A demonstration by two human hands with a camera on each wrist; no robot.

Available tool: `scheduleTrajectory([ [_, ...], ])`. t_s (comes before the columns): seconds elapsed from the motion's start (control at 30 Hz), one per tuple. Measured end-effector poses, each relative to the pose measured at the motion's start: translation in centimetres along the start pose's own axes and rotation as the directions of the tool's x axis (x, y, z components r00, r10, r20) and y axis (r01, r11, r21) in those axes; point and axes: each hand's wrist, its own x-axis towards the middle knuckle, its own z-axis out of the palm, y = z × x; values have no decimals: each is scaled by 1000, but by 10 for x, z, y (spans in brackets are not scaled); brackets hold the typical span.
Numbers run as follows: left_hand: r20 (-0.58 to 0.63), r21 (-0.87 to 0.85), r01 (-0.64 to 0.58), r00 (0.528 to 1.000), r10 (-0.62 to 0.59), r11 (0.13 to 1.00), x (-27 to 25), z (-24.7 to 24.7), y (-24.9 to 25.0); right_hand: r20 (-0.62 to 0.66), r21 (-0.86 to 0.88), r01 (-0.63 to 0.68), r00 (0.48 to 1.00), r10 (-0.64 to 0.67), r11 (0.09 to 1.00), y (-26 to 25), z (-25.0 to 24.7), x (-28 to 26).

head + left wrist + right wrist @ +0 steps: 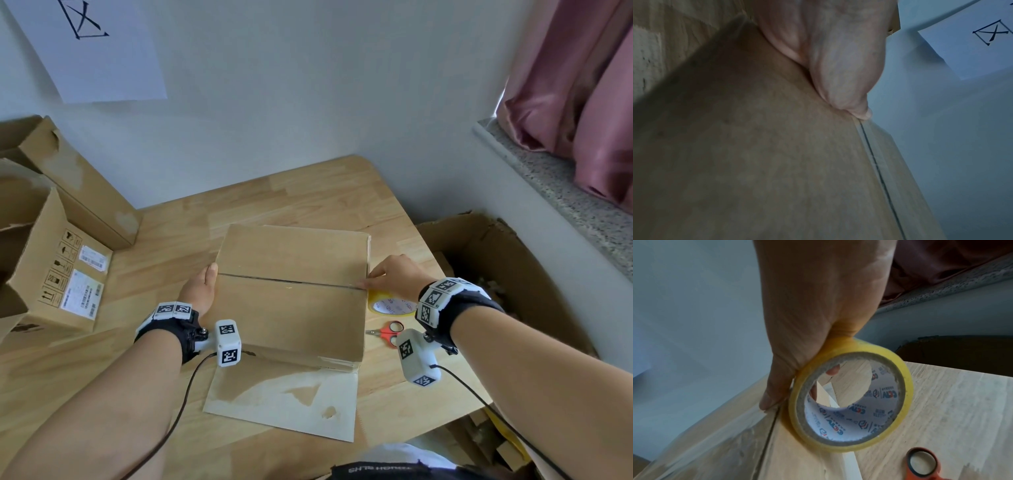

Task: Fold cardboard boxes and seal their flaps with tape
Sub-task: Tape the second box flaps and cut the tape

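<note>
Brown cardboard box point(291, 291) sits mid-way on the light wooden table point(308, 192), top flaps folded shut, seam point(291, 281) running left to right between the hands.

Left hand point(202, 287): forearm comes in from lower left, palm flat against the box's left side, thumb up at the seam's left end. Fingers straight, pressing, not curled round anything. The left wrist view shows the thumb tip point(863, 112) touching the edge right at the seam.

Right hand point(394, 277): forearm in from lower right, hand at the seam's right end. It grips the yellow-edged roll of clear packing tape point(851, 400) held on edge against the box's right corner; thumb tip point(768, 400) presses on the box top beside the seam.

Orange-handled scissors point(387, 333) lie on the table just right of the box, near the roll. A loose flap point(284, 397) with torn white patches lies flat toward the person.
</note>
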Motion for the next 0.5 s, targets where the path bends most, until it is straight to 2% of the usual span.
scheduleTrajectory([
  [0.2,7,8,-20,1000,20,1000,3,1,-1,12,-70,0,1000,1,998,1,1,0],
  [0.5,29,78,31,999,-33,996,31,-24,1,11,-17,27,1000,-27,999,-23,21,11],
])
